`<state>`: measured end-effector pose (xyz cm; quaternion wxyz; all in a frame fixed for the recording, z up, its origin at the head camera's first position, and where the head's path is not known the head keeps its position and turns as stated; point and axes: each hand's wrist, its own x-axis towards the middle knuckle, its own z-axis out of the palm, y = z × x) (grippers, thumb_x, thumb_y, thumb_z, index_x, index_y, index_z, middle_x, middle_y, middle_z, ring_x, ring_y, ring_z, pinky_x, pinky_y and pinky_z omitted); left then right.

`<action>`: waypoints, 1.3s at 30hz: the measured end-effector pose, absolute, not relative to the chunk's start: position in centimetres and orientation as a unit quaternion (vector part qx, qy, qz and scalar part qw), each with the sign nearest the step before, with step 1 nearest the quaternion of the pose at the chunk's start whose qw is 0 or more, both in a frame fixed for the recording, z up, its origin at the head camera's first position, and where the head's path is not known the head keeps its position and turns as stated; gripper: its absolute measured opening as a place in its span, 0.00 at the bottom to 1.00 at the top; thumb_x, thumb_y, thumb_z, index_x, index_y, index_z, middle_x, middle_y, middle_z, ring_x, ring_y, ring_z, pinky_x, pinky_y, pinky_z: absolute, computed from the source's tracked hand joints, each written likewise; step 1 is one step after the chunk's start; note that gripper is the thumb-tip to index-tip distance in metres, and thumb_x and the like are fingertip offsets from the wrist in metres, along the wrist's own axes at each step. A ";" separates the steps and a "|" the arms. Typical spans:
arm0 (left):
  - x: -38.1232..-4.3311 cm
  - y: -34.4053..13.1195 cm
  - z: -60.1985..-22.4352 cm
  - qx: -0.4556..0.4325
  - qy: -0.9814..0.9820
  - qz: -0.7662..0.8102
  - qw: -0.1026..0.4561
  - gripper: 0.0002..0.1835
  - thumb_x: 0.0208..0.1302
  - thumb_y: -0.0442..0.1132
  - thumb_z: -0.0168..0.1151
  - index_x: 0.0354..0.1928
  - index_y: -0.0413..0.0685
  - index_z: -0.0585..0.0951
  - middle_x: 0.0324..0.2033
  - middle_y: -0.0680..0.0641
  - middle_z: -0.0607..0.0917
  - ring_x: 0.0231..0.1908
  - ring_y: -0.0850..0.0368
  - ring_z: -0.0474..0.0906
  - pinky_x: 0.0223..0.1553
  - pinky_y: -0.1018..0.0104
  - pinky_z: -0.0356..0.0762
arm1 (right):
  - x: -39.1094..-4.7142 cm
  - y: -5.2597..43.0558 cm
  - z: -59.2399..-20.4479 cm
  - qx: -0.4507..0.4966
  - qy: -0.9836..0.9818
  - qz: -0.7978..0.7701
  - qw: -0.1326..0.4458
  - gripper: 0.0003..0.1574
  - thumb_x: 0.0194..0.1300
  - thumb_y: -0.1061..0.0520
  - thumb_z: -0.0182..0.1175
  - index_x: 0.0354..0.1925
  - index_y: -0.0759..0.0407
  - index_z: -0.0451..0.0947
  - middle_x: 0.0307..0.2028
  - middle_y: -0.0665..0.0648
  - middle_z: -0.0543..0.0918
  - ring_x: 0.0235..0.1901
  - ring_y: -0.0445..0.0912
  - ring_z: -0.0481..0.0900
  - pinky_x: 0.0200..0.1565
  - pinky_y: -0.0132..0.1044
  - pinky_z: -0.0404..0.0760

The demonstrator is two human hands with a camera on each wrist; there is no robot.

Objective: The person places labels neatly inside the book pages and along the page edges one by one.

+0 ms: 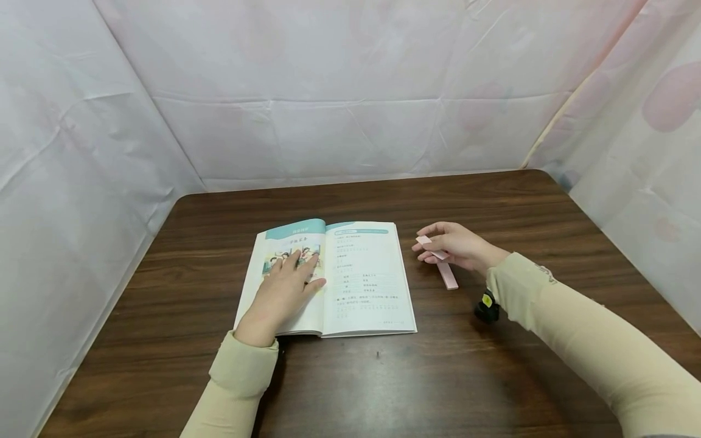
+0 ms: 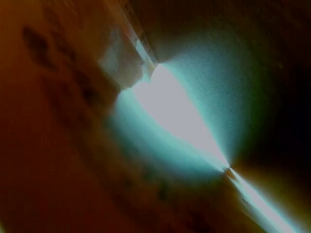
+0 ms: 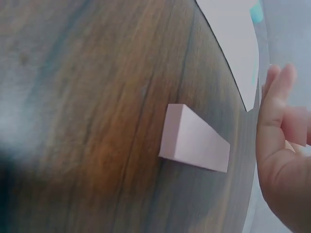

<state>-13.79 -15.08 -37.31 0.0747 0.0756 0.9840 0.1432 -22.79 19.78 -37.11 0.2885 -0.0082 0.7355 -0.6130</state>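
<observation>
An open book (image 1: 372,274) with printed text and a coloured picture lies on the table. My left hand (image 1: 282,295) rests on its left page, fingers spread over the picture. Right of the book, my right hand (image 1: 460,246) pinches a small pink paper strip (image 1: 431,246) between thumb and fingers, above the table. Below that hand lies a narrow pink block, like a sticky-note pad (image 1: 448,277). The right wrist view shows the thick pad (image 3: 199,143) flat on the wood, apart from the hand (image 3: 279,160). Glare and darkness hide the left hand's work in the left wrist view.
The brown wooden table (image 1: 427,377) has rounded far corners. Pale curtains (image 1: 350,134) hang behind it and at both sides. A black device (image 1: 487,307) with a yellow mark sits under the right wrist. A tiny dark speck (image 1: 378,354) lies near the book.
</observation>
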 end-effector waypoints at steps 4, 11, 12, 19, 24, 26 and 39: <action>-13.7 -15.1 -37.2 0.073 0.984 0.142 0.074 0.32 0.73 0.57 0.52 0.75 0.56 0.64 0.75 0.36 0.58 0.73 0.26 0.51 0.66 0.28 0.56 | -23.5 19.1 -37.1 0.004 0.740 -0.608 0.287 0.32 0.73 0.64 0.53 0.69 0.71 0.53 0.48 0.60 0.87 0.35 0.41 0.87 0.36 0.28 0.83; -13.8 -14.9 -37.1 0.071 0.984 0.139 0.084 0.33 0.73 0.59 0.51 0.76 0.58 0.62 0.76 0.36 0.56 0.73 0.27 0.49 0.67 0.29 0.55 | -24.8 18.6 -37.3 0.006 0.751 -0.595 0.287 0.26 0.75 0.61 0.53 0.64 0.75 0.65 0.42 0.55 0.88 0.34 0.40 0.87 0.35 0.28 0.82; -13.9 -14.9 -37.1 0.070 0.984 0.139 0.084 0.33 0.73 0.59 0.51 0.76 0.58 0.62 0.76 0.36 0.56 0.73 0.27 0.49 0.67 0.29 0.55 | -25.0 18.5 -37.4 0.007 0.752 -0.595 0.285 0.26 0.75 0.60 0.53 0.64 0.75 0.66 0.42 0.55 0.88 0.34 0.40 0.87 0.35 0.28 0.82; -13.7 -14.7 -37.0 0.067 0.984 0.138 0.085 0.33 0.73 0.59 0.51 0.75 0.58 0.63 0.76 0.37 0.56 0.74 0.27 0.50 0.67 0.29 0.55 | -25.7 18.2 -37.5 0.020 0.769 -0.578 0.271 0.26 0.73 0.57 0.57 0.62 0.71 0.71 0.43 0.57 0.87 0.30 0.38 0.84 0.30 0.26 0.79; -13.6 -14.6 -36.9 0.067 0.984 0.139 0.085 0.33 0.73 0.58 0.52 0.75 0.57 0.63 0.76 0.36 0.57 0.73 0.27 0.50 0.67 0.29 0.56 | -26.1 18.0 -37.2 0.035 0.796 -0.543 0.265 0.26 0.69 0.54 0.62 0.61 0.65 0.76 0.37 0.52 0.86 0.28 0.37 0.80 0.30 0.26 0.75; -13.6 -14.6 -36.9 0.067 0.984 0.138 0.085 0.33 0.73 0.58 0.52 0.75 0.57 0.63 0.76 0.36 0.57 0.73 0.27 0.50 0.67 0.29 0.56 | -26.3 17.9 -37.1 0.037 0.805 -0.532 0.261 0.26 0.67 0.53 0.65 0.59 0.64 0.78 0.34 0.50 0.87 0.27 0.37 0.79 0.30 0.26 0.74; -13.5 -14.4 -36.9 0.072 0.985 0.135 0.076 0.33 0.73 0.58 0.52 0.75 0.57 0.64 0.75 0.36 0.58 0.73 0.27 0.52 0.67 0.30 0.57 | -26.8 16.9 -37.3 0.035 0.804 -0.528 0.271 0.25 0.63 0.55 0.69 0.54 0.66 0.80 0.30 0.48 0.88 0.27 0.38 0.79 0.31 0.27 0.77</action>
